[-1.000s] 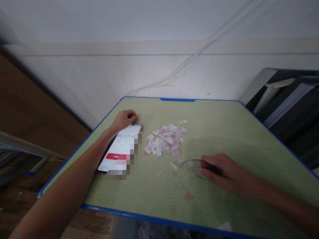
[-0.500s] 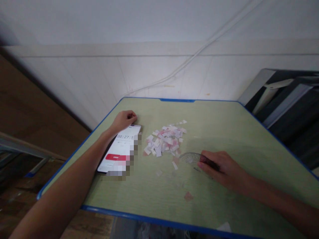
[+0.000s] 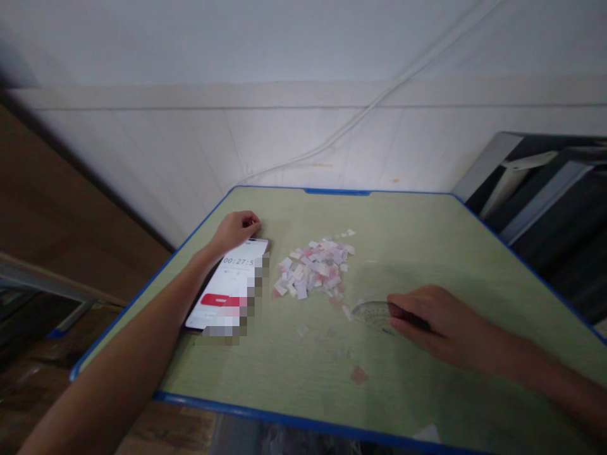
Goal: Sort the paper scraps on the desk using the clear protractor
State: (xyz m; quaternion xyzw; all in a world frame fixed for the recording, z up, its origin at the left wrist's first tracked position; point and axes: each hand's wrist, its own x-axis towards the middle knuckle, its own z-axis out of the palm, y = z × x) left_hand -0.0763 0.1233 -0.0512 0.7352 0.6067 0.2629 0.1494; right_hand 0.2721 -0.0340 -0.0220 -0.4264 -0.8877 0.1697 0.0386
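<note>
Beside scraps (image 3: 313,268), the right hand (image 3: 439,321) pinches a protractor (image 3: 372,315). Near the phone (image 3: 232,278), the left hand (image 3: 236,230) curls, contents unclear.

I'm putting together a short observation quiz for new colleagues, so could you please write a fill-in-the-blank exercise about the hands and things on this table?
1. The right hand grips a clear, curved ____ with printed markings.
2. The left hand rests by the far end of a lit-up ____.
3. Seen from the camera, the pile of paper scraps lies to the ____ of the left hand.
4. The green table has a ____ edge.

Missing words: protractor; phone; right; blue.
</note>
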